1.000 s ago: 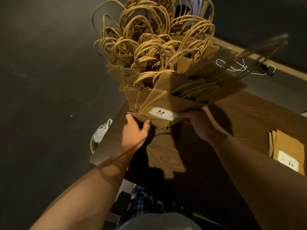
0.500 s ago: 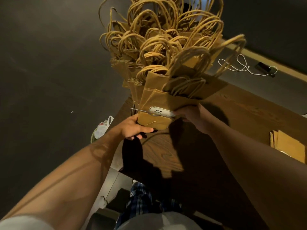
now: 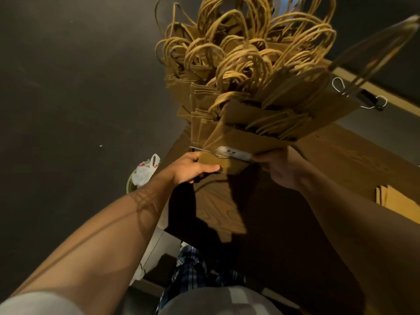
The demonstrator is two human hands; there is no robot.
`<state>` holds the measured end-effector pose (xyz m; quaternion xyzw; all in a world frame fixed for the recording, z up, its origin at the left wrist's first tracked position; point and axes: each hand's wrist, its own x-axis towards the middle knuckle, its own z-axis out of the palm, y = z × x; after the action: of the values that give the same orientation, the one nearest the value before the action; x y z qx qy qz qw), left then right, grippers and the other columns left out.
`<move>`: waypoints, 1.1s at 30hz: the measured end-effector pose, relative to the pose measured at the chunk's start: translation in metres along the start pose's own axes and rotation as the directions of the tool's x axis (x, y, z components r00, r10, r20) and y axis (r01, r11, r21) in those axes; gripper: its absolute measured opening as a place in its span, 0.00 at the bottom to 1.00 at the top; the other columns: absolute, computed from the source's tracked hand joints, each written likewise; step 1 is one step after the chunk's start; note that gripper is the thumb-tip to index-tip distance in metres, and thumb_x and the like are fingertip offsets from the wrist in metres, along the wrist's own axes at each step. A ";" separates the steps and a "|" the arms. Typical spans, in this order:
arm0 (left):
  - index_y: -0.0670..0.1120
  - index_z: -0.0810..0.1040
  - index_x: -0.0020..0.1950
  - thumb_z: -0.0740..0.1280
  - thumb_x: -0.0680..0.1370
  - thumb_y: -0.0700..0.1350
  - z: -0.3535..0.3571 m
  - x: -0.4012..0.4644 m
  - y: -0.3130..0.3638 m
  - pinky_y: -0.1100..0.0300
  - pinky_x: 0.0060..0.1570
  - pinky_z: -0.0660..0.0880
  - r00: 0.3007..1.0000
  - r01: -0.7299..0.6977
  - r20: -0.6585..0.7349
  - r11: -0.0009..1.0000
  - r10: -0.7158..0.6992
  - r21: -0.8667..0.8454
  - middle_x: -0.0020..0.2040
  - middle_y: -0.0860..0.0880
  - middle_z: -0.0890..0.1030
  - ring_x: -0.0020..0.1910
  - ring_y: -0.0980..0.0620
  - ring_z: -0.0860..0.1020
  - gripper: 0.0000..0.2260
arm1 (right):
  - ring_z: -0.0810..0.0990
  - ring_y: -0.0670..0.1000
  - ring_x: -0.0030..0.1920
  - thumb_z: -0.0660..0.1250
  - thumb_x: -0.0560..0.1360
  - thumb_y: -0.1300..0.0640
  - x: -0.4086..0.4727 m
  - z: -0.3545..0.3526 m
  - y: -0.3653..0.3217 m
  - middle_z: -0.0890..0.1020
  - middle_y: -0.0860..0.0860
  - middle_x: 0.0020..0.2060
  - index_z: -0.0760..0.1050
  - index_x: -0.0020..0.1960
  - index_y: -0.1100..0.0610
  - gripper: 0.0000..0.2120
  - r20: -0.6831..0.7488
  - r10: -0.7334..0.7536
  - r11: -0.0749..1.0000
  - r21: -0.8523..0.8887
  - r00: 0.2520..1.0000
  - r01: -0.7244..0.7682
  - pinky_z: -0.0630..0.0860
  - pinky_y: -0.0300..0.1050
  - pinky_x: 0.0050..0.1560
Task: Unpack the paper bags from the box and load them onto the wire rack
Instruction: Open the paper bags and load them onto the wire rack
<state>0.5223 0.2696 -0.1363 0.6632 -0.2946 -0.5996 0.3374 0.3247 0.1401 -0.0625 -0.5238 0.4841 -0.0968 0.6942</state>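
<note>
Overhead, both arms reach up to a packed row of brown paper bags (image 3: 245, 123) standing in the wire rack (image 3: 205, 151), twisted handles fanning upward. Left hand (image 3: 193, 170) grips the bottom edge of the frontmost bag, thumb lying along its face, just under the rack's front wire. Right hand (image 3: 278, 165) holds the same stack at its lower right corner, fingers curled behind the paper, beside a white price tag (image 3: 234, 153). Below the hands lies a wooden tabletop (image 3: 341, 160); more folded bags (image 3: 400, 204) rest at its right edge.
</note>
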 end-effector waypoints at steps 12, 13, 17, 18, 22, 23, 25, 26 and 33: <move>0.55 0.73 0.61 0.72 0.77 0.48 0.003 0.002 0.008 0.64 0.26 0.63 0.973 0.017 0.227 0.991 -0.048 0.136 0.36 0.55 0.83 0.36 0.56 0.78 0.15 | 0.72 0.51 0.57 0.67 0.73 0.71 -0.015 -0.004 -0.026 0.78 0.46 0.53 0.72 0.54 0.50 0.19 0.005 0.074 0.945 -0.320 0.997 -0.069 0.68 0.48 0.58; 0.54 0.71 0.64 0.72 0.78 0.47 0.003 0.002 0.008 0.64 0.26 0.63 0.970 0.031 0.236 0.991 -0.061 0.128 0.33 0.57 0.82 0.32 0.58 0.78 0.17 | 0.71 0.51 0.57 0.67 0.73 0.71 -0.015 -0.003 -0.025 0.77 0.47 0.55 0.71 0.54 0.50 0.19 0.006 0.088 0.940 -0.332 0.996 -0.081 0.68 0.47 0.57; 0.51 0.73 0.64 0.72 0.78 0.45 0.002 0.003 0.009 0.65 0.26 0.63 0.966 0.041 0.253 0.996 -0.061 0.083 0.31 0.57 0.81 0.33 0.57 0.74 0.16 | 0.71 0.47 0.49 0.67 0.74 0.69 -0.012 0.000 -0.027 0.74 0.44 0.48 0.72 0.48 0.49 0.15 0.006 0.083 0.912 -0.403 0.997 -0.073 0.65 0.45 0.57; 0.50 0.74 0.62 0.72 0.78 0.44 0.002 0.002 0.010 0.65 0.26 0.63 0.967 0.041 0.248 0.997 -0.057 0.071 0.29 0.57 0.79 0.33 0.56 0.73 0.15 | 0.70 0.47 0.49 0.67 0.74 0.68 -0.009 0.000 -0.025 0.73 0.44 0.48 0.72 0.49 0.49 0.14 0.017 0.100 0.904 -0.420 0.995 -0.083 0.64 0.44 0.57; 0.48 0.74 0.64 0.72 0.77 0.45 0.001 0.003 0.006 0.66 0.26 0.64 0.968 0.036 0.247 0.998 -0.048 0.050 0.31 0.57 0.79 0.34 0.56 0.71 0.17 | 0.72 0.50 0.51 0.71 0.69 0.65 -0.006 0.001 -0.019 0.75 0.51 0.55 0.75 0.52 0.52 0.14 0.030 0.181 0.898 -0.413 0.983 -0.153 0.66 0.46 0.55; 0.49 0.75 0.64 0.73 0.76 0.47 0.000 0.004 0.004 0.65 0.27 0.64 0.971 0.028 0.235 0.998 -0.039 0.051 0.33 0.56 0.79 0.34 0.56 0.72 0.17 | 0.73 0.51 0.52 0.72 0.65 0.63 -0.006 0.000 -0.020 0.77 0.52 0.55 0.76 0.50 0.52 0.15 0.025 0.175 0.908 -0.392 0.984 -0.152 0.68 0.46 0.54; 0.50 0.78 0.59 0.75 0.74 0.49 0.000 0.005 0.001 0.64 0.27 0.64 0.983 0.008 0.181 0.999 -0.016 0.045 0.35 0.52 0.78 0.33 0.57 0.74 0.15 | 0.74 0.54 0.56 0.71 0.58 0.61 -0.004 -0.004 -0.021 0.79 0.53 0.56 0.78 0.50 0.54 0.20 0.023 0.137 0.941 -0.316 0.990 -0.122 0.69 0.47 0.51; 0.50 0.80 0.56 0.75 0.74 0.49 0.001 0.005 0.001 0.65 0.27 0.64 0.988 -0.004 0.155 1.000 0.000 0.029 0.35 0.51 0.78 0.33 0.57 0.74 0.13 | 0.75 0.55 0.57 0.72 0.58 0.62 -0.003 -0.006 -0.021 0.80 0.53 0.55 0.78 0.50 0.54 0.20 0.021 0.117 0.952 -0.287 0.993 -0.106 0.70 0.48 0.52; 0.54 0.83 0.49 0.75 0.74 0.49 0.009 0.002 0.001 0.63 0.36 0.70 0.995 0.038 0.091 0.996 -0.030 -0.079 0.41 0.53 0.83 0.41 0.56 0.77 0.05 | 0.73 0.55 0.58 0.68 0.70 0.70 -0.001 -0.006 -0.018 0.79 0.52 0.54 0.76 0.49 0.54 0.14 0.008 0.139 0.916 -0.382 0.990 -0.126 0.69 0.49 0.56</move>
<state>0.5140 0.2664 -0.1374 0.6265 -0.2738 -0.6458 0.3400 0.3264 0.1290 -0.0474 -0.6159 0.5158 0.0553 0.5929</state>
